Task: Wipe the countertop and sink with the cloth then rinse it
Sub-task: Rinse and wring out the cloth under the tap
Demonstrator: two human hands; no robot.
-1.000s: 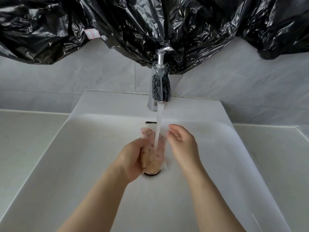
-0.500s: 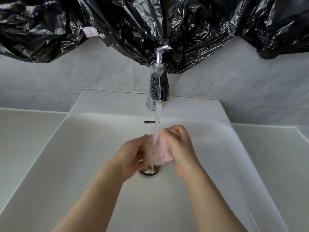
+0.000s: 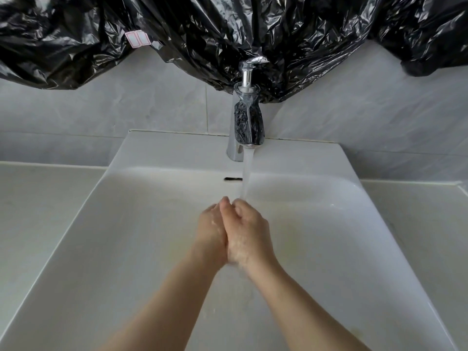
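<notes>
Pressing together under running water [image 3: 246,178], left hand [image 3: 211,233] and right hand [image 3: 249,235], cloth hidden, its direction untellable.

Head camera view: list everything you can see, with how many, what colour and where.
sink: one, white, centre
tap: one, chrome, behind the basin, running
water stream: one, clear, from the tap onto the hands
overflow slot: one, dark, basin's back wall
countertop: one, off-white, either side of the sink
wall tiles: several, grey, behind the sink
plastic sheeting: black, crinkled, across the top
label: one, white with pink edges, on the plastic, upper left
cloth: none visible
left hand: one, pressed against the right, under the stream
right hand: one, pressed against the left, under the stream
</notes>
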